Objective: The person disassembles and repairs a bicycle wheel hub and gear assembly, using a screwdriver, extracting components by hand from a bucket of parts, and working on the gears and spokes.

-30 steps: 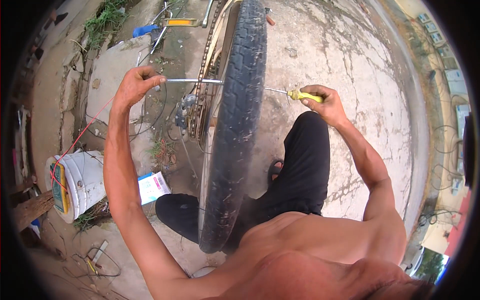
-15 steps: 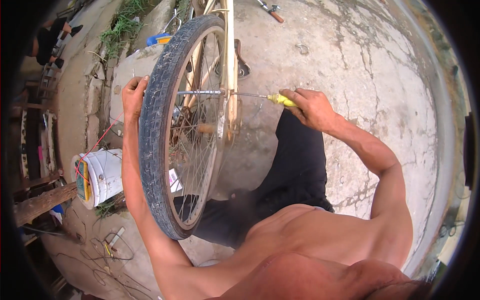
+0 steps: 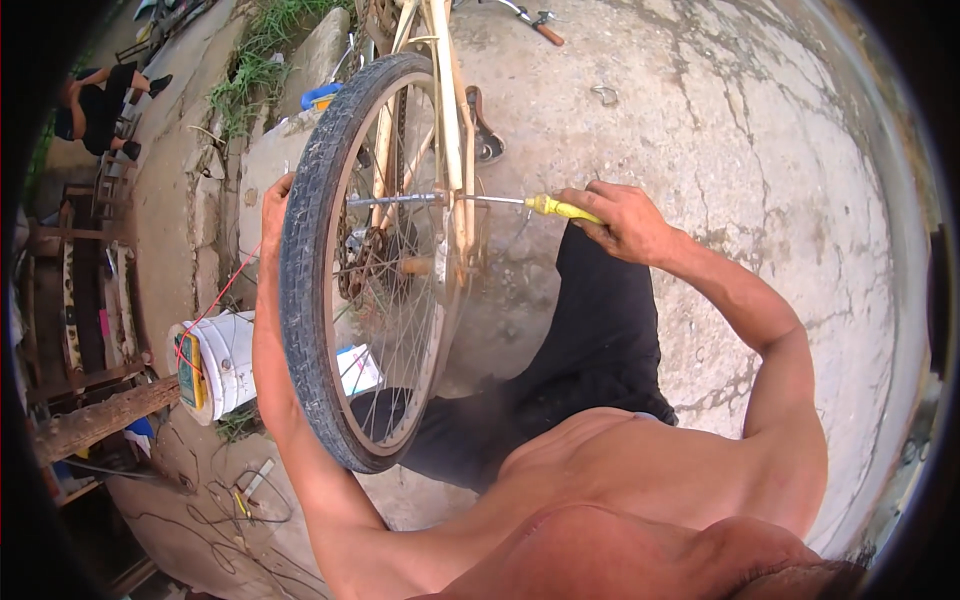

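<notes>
An upended-looking cream bicycle frame (image 3: 443, 110) carries a spoked wheel with a worn black tyre (image 3: 307, 260) in front of me. My right hand (image 3: 625, 222) is closed round the yellow handle of a screwdriver (image 3: 545, 205). Its thin metal shaft points left and meets the frame tube beside the wheel. In line with it, a silver rod (image 3: 395, 199) crosses among the spokes and runs behind the tyre towards my left hand (image 3: 276, 208). That hand is bent at the tyre's far left side; its fingertips, and whatever they grip, are hidden by the tyre.
A white bucket (image 3: 232, 362) with a yellow meter (image 3: 190, 370) and red lead stands left. Wires (image 3: 225, 515) lie on the concrete below it. A handlebar with a brown grip (image 3: 548, 34) lies at the back. Another person (image 3: 100, 110) sits at the far left.
The view has shifted slightly, so the bicycle and bucket sit a little differently. The screwdriver has tilted a little, its handle now lower than its tip. My left hand is more hidden behind the tyre.
</notes>
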A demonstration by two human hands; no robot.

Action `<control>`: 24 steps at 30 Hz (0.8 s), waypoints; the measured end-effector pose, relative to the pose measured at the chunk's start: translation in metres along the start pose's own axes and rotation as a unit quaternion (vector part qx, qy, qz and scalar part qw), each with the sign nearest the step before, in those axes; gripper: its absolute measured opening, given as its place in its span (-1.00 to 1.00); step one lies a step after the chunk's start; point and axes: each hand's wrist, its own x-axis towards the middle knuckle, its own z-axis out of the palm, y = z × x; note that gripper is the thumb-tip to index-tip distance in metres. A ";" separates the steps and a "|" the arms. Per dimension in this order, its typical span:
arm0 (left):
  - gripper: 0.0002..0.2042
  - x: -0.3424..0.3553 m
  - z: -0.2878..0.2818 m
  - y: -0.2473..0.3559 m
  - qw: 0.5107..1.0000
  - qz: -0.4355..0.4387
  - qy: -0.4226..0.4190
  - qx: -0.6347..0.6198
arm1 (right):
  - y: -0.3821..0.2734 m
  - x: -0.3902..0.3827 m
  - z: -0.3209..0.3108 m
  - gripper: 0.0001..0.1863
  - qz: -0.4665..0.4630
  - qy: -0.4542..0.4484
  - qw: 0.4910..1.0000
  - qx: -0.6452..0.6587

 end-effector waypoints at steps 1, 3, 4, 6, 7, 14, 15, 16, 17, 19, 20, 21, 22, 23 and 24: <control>-0.75 0.001 0.001 0.000 1.000 0.002 -0.001 0.002 | -0.001 -0.002 -0.004 -0.47 0.028 -0.041 0.999 -0.019; -0.75 -0.002 0.000 0.001 1.000 0.006 -0.003 0.005 | -0.006 0.001 -0.004 -0.47 0.032 -0.001 0.997 0.067; -0.75 -0.004 0.002 0.000 1.000 0.006 -0.006 0.005 | -0.009 0.000 -0.003 -0.47 0.043 0.035 0.987 0.152; -0.75 -0.008 0.002 0.000 1.000 0.011 -0.004 0.008 | -0.011 -0.005 0.006 -0.55 0.157 0.047 0.927 0.336; -0.75 -0.009 0.002 0.001 1.000 0.013 -0.003 0.008 | -0.008 -0.003 0.000 -0.57 0.297 0.039 0.765 0.571; -0.73 -0.008 -0.004 -0.005 1.000 -0.012 0.003 -0.004 | -0.004 -0.008 -0.001 -0.69 0.423 -0.009 0.661 0.620; -0.73 -0.008 -0.003 -0.005 1.000 -0.012 0.003 -0.004 | -0.004 -0.008 0.003 -0.72 0.237 0.066 0.871 0.424; -0.73 -0.009 -0.004 -0.004 1.000 -0.012 0.002 -0.004 | -0.006 -0.006 0.003 -0.69 0.022 0.133 0.975 0.176; -0.73 -0.010 -0.004 -0.004 1.000 -0.013 0.002 -0.004 | -0.011 -0.009 -0.001 -0.54 0.046 0.107 0.975 0.191; -0.73 -0.010 -0.002 -0.003 1.000 -0.012 0.001 -0.003 | -0.026 -0.008 -0.002 -0.58 0.131 0.111 0.948 0.267; -0.73 -0.011 -0.002 -0.003 1.000 -0.012 0.001 -0.003 | -0.030 -0.007 -0.002 -0.62 0.214 0.112 0.909 0.339; -0.73 -0.012 -0.002 -0.003 1.000 -0.012 0.001 -0.002 | -0.028 -0.008 -0.003 -0.62 0.214 0.112 0.909 0.339; -0.73 -0.013 -0.002 -0.003 1.000 -0.013 0.001 -0.002 | -0.023 -0.009 -0.005 -0.64 0.309 0.060 0.846 0.430; -0.73 -0.014 -0.002 -0.004 1.000 -0.014 0.002 -0.002 | -0.023 -0.010 -0.005 -0.64 0.351 0.032 0.807 0.473; -0.73 -0.015 -0.002 -0.004 1.000 -0.015 0.003 -0.002 | -0.023 -0.011 -0.005 -0.64 0.395 0.006 0.764 0.510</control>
